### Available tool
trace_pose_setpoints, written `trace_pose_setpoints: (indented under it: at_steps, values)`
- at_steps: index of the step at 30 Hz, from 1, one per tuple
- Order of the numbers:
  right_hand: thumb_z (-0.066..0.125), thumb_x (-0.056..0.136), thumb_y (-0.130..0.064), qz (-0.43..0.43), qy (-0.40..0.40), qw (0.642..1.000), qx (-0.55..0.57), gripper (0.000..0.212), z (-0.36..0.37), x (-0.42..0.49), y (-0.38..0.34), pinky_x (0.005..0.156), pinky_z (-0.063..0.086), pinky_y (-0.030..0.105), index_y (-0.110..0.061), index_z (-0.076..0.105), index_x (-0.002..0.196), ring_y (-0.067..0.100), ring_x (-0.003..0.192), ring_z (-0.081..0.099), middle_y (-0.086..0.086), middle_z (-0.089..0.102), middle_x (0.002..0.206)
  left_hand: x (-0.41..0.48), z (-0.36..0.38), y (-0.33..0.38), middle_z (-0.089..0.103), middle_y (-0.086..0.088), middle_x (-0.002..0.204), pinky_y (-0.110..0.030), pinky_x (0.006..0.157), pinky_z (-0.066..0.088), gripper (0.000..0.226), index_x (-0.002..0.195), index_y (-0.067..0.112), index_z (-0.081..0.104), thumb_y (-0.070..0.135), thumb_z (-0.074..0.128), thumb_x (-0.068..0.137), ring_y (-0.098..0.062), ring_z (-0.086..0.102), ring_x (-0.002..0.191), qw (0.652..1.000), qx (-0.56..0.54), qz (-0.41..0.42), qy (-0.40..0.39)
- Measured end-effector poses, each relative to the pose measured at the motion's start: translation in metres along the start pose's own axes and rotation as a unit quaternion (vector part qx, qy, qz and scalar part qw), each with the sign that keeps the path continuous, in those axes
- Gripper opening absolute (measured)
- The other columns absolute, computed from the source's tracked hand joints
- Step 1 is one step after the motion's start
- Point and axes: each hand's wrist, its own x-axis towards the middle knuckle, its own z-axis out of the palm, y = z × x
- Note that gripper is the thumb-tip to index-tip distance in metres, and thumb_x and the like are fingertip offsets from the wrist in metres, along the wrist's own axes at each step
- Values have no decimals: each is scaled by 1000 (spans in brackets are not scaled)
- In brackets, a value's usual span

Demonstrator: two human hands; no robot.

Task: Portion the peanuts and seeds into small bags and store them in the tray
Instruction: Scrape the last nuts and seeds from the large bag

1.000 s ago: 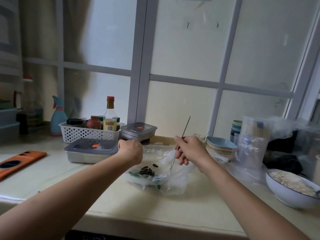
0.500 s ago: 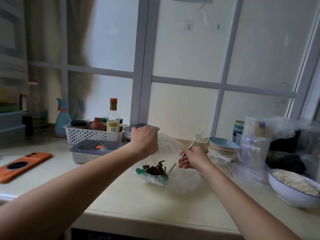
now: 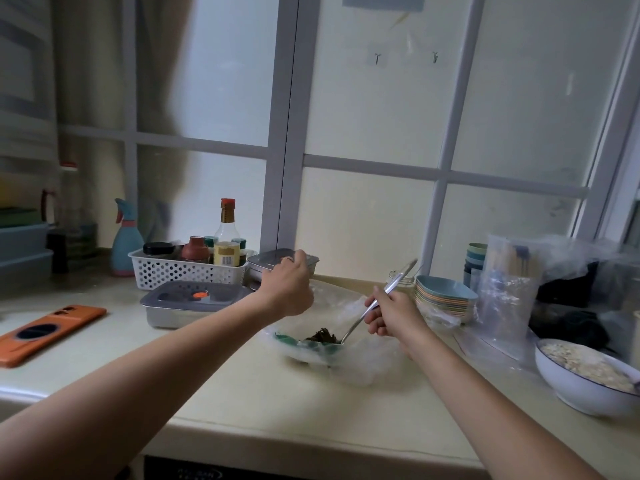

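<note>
A clear plastic bag (image 3: 349, 365) with a green strip lies on the counter, a small heap of dark seeds (image 3: 321, 336) inside it. My left hand (image 3: 287, 287) is raised over the bag's far left side and holds its upper edge up; the fingers are hidden behind the hand. My right hand (image 3: 389, 315) grips the handle of a metal spoon (image 3: 360, 322) whose bowl reaches down to the seeds. A lidded metal tray (image 3: 194, 304) sits to the left. A white bowl of pale peanuts (image 3: 585, 374) stands at the right edge.
A second lidded metal container (image 3: 277, 263) sits behind my left hand, beside a white basket of bottles (image 3: 180, 268). An orange phone (image 3: 45, 332) lies far left. Stacked coloured dishes (image 3: 445, 299) and a pile of clear bags (image 3: 509, 296) stand to the right.
My left hand has risen and moved away from me, pulling the bag's edge up. The spoon has tipped from steep to slanted, its bowl now low at the seeds.
</note>
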Motion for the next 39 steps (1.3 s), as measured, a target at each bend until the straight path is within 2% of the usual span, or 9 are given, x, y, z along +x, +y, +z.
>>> trace_pose_setpoints:
  at_steps: [5,9,12,16,19,23,28,35,39]
  values:
    - [44,104,-27,-32,57,997,-36,33,-12,3,-10,47,39,26,-4,63,89,19,44,55,8,63,60,-4,18,-16,62,-13,98,-34,60,54,56,131,7,31,-6,58,83,-24,60,81,982,-176,43,-55]
    - [46,100,-25,-42,81,995,-38,29,-20,4,-20,47,38,27,-5,62,86,19,43,53,8,63,58,-9,40,-27,65,-12,110,-37,91,59,82,143,14,28,6,80,80,-22,66,103,975,-201,52,-77]
    - [45,100,-25,-44,92,994,-46,31,-24,5,-24,47,39,27,-3,64,89,19,43,53,7,63,57,-10,53,-31,68,-6,110,-37,96,55,88,143,17,26,16,86,79,-18,66,105,975,-195,55,-88]
    - [44,102,-26,-53,99,993,-47,33,-24,7,-29,46,39,27,-4,64,87,17,42,54,7,64,57,-9,56,-28,69,-6,114,-24,86,55,87,146,17,24,13,83,82,-17,66,105,968,-227,46,-100]
    - [44,103,-27,-52,106,992,-39,34,-24,9,-35,45,38,27,-4,63,87,14,39,52,5,63,55,-10,52,-25,68,-14,117,-16,68,52,81,149,18,20,5,69,86,-15,65,87,951,-281,21,-128]
    - [43,104,-28,-49,103,992,-49,34,-22,10,-39,43,39,25,-4,63,90,13,38,52,4,63,54,-7,49,-29,67,-20,119,-28,66,52,79,149,20,17,-4,62,88,-19,59,80,933,-320,7,-166]
    - [43,104,-29,-59,100,990,-74,37,-15,10,-40,47,42,27,-2,65,91,15,42,56,3,65,52,-4,48,-32,71,-18,107,-28,68,57,83,148,18,21,-3,72,86,-17,62,76,934,-320,24,-156]
    - [43,103,-32,-112,108,975,-159,39,-4,6,-49,56,47,27,-6,66,87,19,45,62,10,72,65,-4,54,-33,77,-9,97,-56,81,60,82,143,19,26,7,79,82,-33,73,83,931,-342,24,-128]
    - [42,105,-31,-148,102,966,-187,39,2,4,-58,49,44,20,-5,65,88,15,42,60,12,73,68,-7,56,-27,75,-7,100,-28,77,60,84,147,15,27,13,83,83,-16,70,81,942,-311,49,-118]
